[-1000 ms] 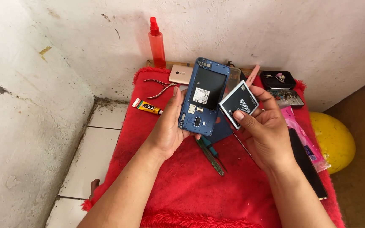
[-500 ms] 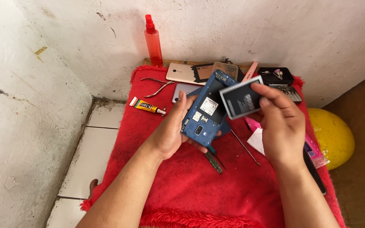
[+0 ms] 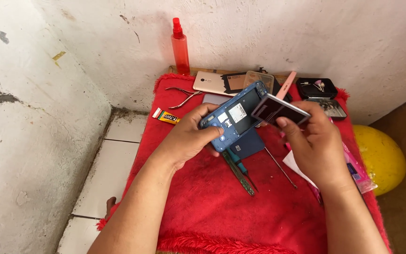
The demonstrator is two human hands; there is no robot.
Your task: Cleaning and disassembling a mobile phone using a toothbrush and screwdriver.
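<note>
My left hand (image 3: 189, 141) grips a blue phone (image 3: 233, 117) with its back cover off, tilted so the open battery bay faces up. My right hand (image 3: 313, 141) pinches a flat dark battery (image 3: 278, 110) by its near edge and holds it slanted over the phone's upper right end, touching or nearly touching the bay. Both are held above a red fluffy cloth (image 3: 203, 202). A dark blue back cover (image 3: 250, 145) lies on the cloth just under the phone.
On the cloth lie a green-handled screwdriver (image 3: 238, 171), a thin metal rod (image 3: 280, 168), a small glue tube (image 3: 165, 116), pliers (image 3: 182, 96), other phones (image 3: 212, 82) and a black tray (image 3: 316, 88). A red spray bottle (image 3: 180, 47) stands by the wall. A yellow ball (image 3: 381, 157) sits right.
The phone has tilted from upright to lying flatter in my left hand. My right hand has turned the battery edge-on and brought it down over the phone's open back.
</note>
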